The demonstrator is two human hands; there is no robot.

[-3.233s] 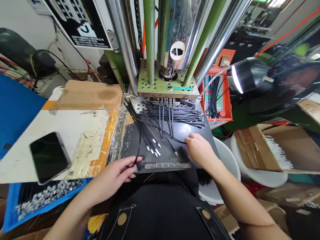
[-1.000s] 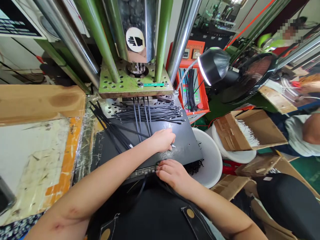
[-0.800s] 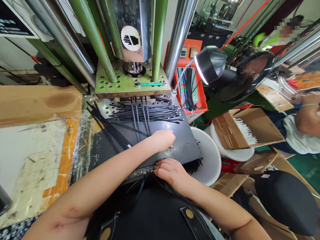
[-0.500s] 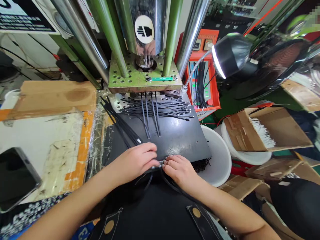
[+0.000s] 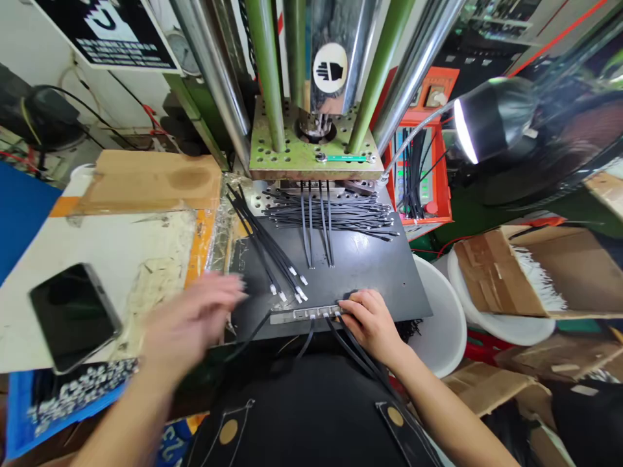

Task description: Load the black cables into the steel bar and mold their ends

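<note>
My right hand [image 5: 370, 323] is closed at the right end of a metal strip fixture [image 5: 304, 314] on the front edge of the dark plate; its fingertips pinch something I cannot make out. Several black cables hang from the fixture toward my apron. My left hand [image 5: 195, 311] is off to the left of the plate, smeared by motion. Between the hands and the press, loose black cables with whitish ends [image 5: 280, 259] lie slanting. Four-odd flat black strands, several in all, stick out from under the green press plate [image 5: 316, 165]. Behind them lies a pile of black cables [image 5: 341, 217].
A phone [image 5: 75, 318] lies on the left board beside cardboard [image 5: 156, 181]. A blue tray [image 5: 19, 415] of parts sits below it. On the right are a white bucket [image 5: 445, 324], an open carton [image 5: 491, 272], a lamp [image 5: 496, 120] and a red control box [image 5: 440, 175].
My left hand has left the fixture and moved left, uncovering the strip and the cable ends. My right hand stays at the fixture. The head view has turned left.
</note>
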